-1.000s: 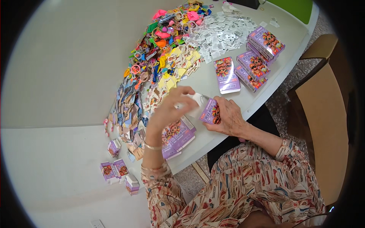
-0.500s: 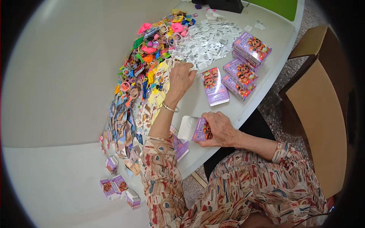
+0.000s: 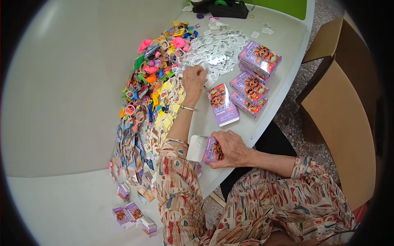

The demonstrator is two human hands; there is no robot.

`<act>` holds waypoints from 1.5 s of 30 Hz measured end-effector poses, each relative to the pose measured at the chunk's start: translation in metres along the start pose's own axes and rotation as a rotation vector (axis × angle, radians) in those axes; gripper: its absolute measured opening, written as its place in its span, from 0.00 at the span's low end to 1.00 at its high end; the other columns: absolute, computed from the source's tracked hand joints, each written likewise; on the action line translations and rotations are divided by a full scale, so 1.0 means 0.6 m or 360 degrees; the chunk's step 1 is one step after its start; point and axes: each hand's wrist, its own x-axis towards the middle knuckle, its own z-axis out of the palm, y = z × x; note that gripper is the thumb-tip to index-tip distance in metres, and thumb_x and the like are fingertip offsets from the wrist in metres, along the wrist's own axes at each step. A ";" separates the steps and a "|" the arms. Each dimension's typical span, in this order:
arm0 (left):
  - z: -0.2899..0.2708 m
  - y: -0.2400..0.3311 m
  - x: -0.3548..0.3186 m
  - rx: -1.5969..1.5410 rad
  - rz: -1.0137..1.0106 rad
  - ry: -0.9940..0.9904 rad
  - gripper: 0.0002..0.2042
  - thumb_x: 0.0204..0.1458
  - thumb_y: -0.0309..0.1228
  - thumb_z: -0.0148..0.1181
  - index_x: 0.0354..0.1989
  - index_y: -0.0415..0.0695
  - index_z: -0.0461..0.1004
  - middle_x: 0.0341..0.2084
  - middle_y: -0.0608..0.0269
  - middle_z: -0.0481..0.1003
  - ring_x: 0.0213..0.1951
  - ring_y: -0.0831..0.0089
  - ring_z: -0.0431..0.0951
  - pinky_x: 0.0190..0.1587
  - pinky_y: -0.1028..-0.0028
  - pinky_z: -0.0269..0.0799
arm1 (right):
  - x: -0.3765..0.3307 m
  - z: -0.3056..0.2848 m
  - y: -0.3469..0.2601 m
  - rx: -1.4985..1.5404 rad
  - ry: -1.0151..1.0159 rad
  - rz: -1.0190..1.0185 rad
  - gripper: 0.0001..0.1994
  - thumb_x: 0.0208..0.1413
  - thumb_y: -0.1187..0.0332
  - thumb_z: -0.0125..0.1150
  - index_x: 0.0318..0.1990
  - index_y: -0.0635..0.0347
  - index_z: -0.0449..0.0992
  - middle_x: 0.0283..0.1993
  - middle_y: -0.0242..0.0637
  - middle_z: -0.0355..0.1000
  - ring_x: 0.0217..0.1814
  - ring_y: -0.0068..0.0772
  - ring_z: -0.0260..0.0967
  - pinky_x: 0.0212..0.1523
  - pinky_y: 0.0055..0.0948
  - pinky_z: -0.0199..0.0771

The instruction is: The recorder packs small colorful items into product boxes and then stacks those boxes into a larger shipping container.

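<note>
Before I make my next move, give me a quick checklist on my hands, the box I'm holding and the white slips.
1. Right hand gripping the purple box: ok.
2. Box end open: ok, its white flap sticks out to the left.
3. Left hand at the pile of white slips: ok, at the pile's near edge.
4. A slip firmly pinched in the left fingers: cannot tell, the hand hides its own grip.
5. Contents of the held box: cannot tell, the inside does not show.
6. Stacked purple boxes squared up: not ok, they sit askew.
</note>
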 end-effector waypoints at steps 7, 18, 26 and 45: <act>-0.124 0.019 -0.053 -0.0836 -0.0620 0.0009 0.07 0.51 0.28 0.62 0.29 0.36 0.77 0.20 0.72 0.72 0.23 0.83 0.69 0.27 0.81 0.64 | 0.006 -0.007 -0.008 0.0051 0.0000 0.0120 0.41 0.33 0.51 0.75 0.51 0.67 0.61 0.35 0.46 0.68 0.32 0.46 0.69 0.36 0.40 0.69; -0.289 0.160 -0.268 -0.1126 -0.0805 0.0210 0.04 0.54 0.25 0.60 0.32 0.37 0.74 0.34 0.66 0.74 0.37 0.78 0.72 0.43 0.78 0.67 | 0.008 0.005 -0.005 -0.0130 -0.0049 0.0199 0.40 0.34 0.53 0.74 0.51 0.68 0.62 0.36 0.45 0.68 0.36 0.46 0.70 0.37 0.39 0.67; -0.280 0.150 -0.348 -0.0100 -0.0215 -0.0058 0.08 0.48 0.24 0.62 0.37 0.40 0.78 0.40 0.54 0.72 0.40 0.62 0.73 0.45 0.71 0.68 | 0.007 0.015 -0.012 -0.0300 -0.0105 -0.0100 0.39 0.31 0.58 0.74 0.51 0.67 0.62 0.36 0.44 0.67 0.38 0.45 0.67 0.40 0.38 0.64; -0.379 -0.178 -0.534 0.1064 -0.0685 -0.0138 0.12 0.37 0.34 0.60 0.19 0.35 0.76 0.31 0.46 0.75 0.44 0.50 0.72 0.44 0.55 0.67 | 0.002 0.007 -0.021 -0.0288 -0.0237 0.0092 0.41 0.36 0.56 0.74 0.55 0.70 0.59 0.41 0.50 0.67 0.42 0.50 0.66 0.44 0.42 0.67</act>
